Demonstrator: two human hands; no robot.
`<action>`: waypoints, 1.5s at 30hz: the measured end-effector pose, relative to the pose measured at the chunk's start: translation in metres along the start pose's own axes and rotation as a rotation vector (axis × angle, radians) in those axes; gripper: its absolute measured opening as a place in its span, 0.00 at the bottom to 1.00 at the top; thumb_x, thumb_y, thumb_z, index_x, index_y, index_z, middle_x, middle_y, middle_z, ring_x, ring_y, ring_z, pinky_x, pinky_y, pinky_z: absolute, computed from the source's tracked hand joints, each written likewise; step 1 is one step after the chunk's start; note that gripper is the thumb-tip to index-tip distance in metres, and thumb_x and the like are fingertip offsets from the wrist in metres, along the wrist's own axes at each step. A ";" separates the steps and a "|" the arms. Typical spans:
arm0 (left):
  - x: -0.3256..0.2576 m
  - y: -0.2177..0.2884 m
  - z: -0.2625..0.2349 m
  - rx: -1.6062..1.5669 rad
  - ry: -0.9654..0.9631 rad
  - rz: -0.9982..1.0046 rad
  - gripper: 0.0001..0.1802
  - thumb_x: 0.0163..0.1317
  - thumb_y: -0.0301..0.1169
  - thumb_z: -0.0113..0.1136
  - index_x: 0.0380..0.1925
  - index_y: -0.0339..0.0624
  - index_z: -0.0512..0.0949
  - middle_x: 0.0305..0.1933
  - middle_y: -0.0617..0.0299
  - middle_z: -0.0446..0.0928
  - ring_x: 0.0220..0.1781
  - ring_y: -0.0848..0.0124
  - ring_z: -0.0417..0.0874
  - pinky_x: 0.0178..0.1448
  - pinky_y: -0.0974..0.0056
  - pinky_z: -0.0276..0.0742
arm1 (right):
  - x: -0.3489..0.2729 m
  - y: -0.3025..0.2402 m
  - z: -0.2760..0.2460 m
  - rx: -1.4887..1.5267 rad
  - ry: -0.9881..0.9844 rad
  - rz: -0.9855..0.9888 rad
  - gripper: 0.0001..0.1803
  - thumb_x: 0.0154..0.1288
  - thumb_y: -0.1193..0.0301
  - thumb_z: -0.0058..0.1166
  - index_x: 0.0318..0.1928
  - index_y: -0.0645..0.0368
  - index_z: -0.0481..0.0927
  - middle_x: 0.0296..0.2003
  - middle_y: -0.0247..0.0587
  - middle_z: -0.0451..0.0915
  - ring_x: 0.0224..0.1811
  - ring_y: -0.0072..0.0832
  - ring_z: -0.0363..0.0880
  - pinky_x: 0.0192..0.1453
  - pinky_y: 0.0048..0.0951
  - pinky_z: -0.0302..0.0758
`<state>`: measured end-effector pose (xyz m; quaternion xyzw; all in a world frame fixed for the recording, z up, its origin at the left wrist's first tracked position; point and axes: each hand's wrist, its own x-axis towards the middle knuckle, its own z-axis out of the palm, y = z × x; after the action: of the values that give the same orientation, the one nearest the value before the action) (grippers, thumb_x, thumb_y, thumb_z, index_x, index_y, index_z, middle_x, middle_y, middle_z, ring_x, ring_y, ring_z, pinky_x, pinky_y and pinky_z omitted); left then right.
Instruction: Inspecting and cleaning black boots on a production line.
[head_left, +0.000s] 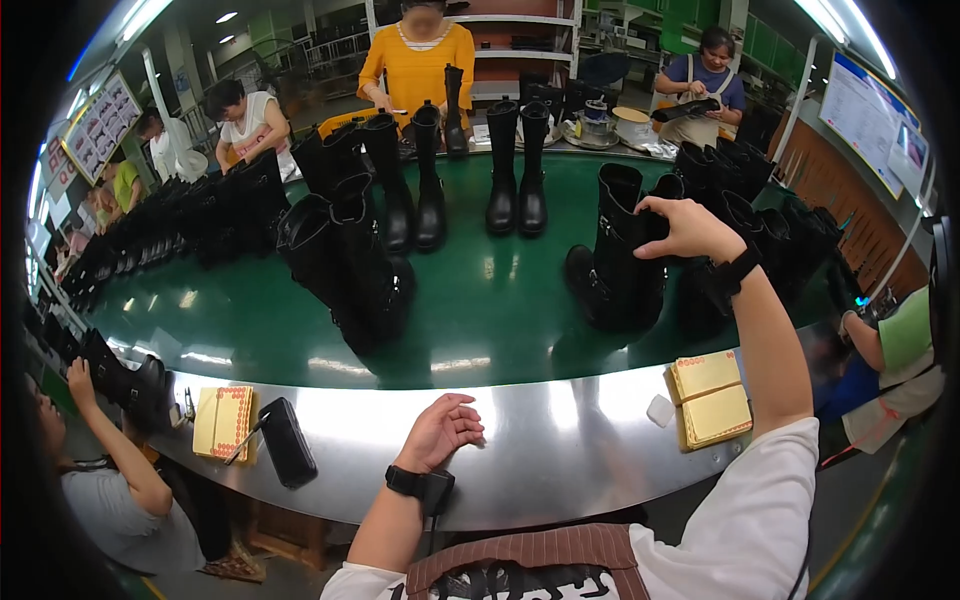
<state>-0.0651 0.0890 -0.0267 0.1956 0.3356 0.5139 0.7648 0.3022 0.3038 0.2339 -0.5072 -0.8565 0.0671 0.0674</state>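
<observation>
My right hand is at a pair of black boots standing on the green table to the right. Its thumb and fingers are apart in a C shape beside the boot shafts; whether they touch the leather I cannot tell. My left hand is over the metal front edge, palm turned inward, fingers loosely bent and empty. Left of centre, another pair of black buckled boots stands tilted. Farther back are a smooth tall black pair and more tall boots.
On the metal ledge lie yellow paper stacks at right, another yellow stack at left, and a black phone. A small white piece is beside the right stacks. Boots crowd both table ends. Several co-workers surround the table.
</observation>
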 end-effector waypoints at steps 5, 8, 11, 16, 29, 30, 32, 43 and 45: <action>0.000 -0.001 0.005 0.066 0.029 0.019 0.13 0.71 0.33 0.49 0.48 0.34 0.70 0.35 0.52 0.78 0.37 0.61 0.84 0.43 0.57 0.84 | 0.015 -0.019 -0.002 -0.003 -0.065 0.331 0.42 0.43 0.47 0.71 0.54 0.64 0.79 0.39 0.55 0.83 0.40 0.43 0.85 0.52 0.37 0.79; -0.004 -0.004 0.022 0.258 0.085 0.019 0.18 0.68 0.30 0.56 0.52 0.33 0.66 0.37 0.53 0.76 0.34 0.65 0.84 0.41 0.59 0.86 | -0.004 -0.039 0.007 -0.138 0.222 0.219 0.31 0.44 0.53 0.71 0.44 0.62 0.85 0.36 0.52 0.85 0.43 0.43 0.84 0.52 0.37 0.79; -0.012 -0.008 0.054 0.690 0.164 0.143 0.37 0.58 0.36 0.70 0.63 0.36 0.62 0.53 0.50 0.71 0.48 0.65 0.81 0.50 0.62 0.82 | -0.050 -0.078 0.004 -0.207 0.460 0.082 0.25 0.47 0.55 0.69 0.43 0.59 0.86 0.30 0.50 0.84 0.38 0.44 0.84 0.46 0.37 0.79; -0.025 -0.022 0.128 1.097 -0.053 0.888 0.72 0.36 0.47 0.82 0.74 0.43 0.42 0.74 0.47 0.49 0.76 0.52 0.52 0.76 0.51 0.51 | -0.148 -0.147 -0.009 0.003 0.426 -0.142 0.26 0.46 0.57 0.72 0.44 0.58 0.83 0.25 0.46 0.80 0.30 0.38 0.80 0.33 0.36 0.74; -0.052 -0.039 0.127 0.958 -0.037 0.589 0.31 0.47 0.26 0.66 0.55 0.36 0.72 0.49 0.56 0.77 0.52 0.66 0.78 0.59 0.61 0.72 | -0.239 -0.119 0.192 0.887 0.522 -0.054 0.56 0.44 0.58 0.76 0.68 0.63 0.56 0.62 0.54 0.63 0.64 0.47 0.64 0.66 0.45 0.61; -0.054 -0.040 0.124 0.976 -0.026 0.587 0.26 0.48 0.25 0.64 0.52 0.36 0.75 0.46 0.58 0.79 0.50 0.68 0.78 0.57 0.62 0.73 | -0.235 -0.125 0.214 0.811 0.416 -0.026 0.49 0.46 0.62 0.75 0.65 0.64 0.61 0.59 0.55 0.67 0.62 0.48 0.67 0.64 0.43 0.64; -0.057 -0.040 0.118 0.949 -0.029 0.547 0.25 0.50 0.24 0.63 0.51 0.36 0.76 0.46 0.58 0.79 0.49 0.68 0.78 0.56 0.62 0.73 | -0.228 -0.130 0.243 0.742 0.452 0.053 0.42 0.46 0.65 0.73 0.61 0.64 0.65 0.54 0.54 0.70 0.58 0.49 0.69 0.60 0.42 0.67; -0.080 -0.014 0.133 0.725 -0.301 0.632 0.48 0.51 0.32 0.71 0.71 0.39 0.56 0.67 0.54 0.65 0.66 0.64 0.70 0.67 0.61 0.66 | -0.244 -0.051 0.202 0.780 0.304 0.096 0.26 0.53 0.73 0.66 0.53 0.67 0.75 0.45 0.46 0.80 0.49 0.35 0.79 0.53 0.31 0.74; -0.083 0.002 0.153 0.341 -0.071 0.602 0.61 0.56 0.64 0.59 0.75 0.44 0.36 0.74 0.54 0.54 0.74 0.61 0.57 0.76 0.55 0.49 | -0.253 -0.048 0.190 0.774 0.335 0.054 0.32 0.52 0.73 0.67 0.58 0.67 0.71 0.49 0.46 0.79 0.53 0.35 0.78 0.57 0.32 0.73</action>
<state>0.0226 0.0202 0.1074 0.4287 0.3171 0.6457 0.5465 0.3468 0.0503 0.0443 -0.4706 -0.7319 0.3022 0.3893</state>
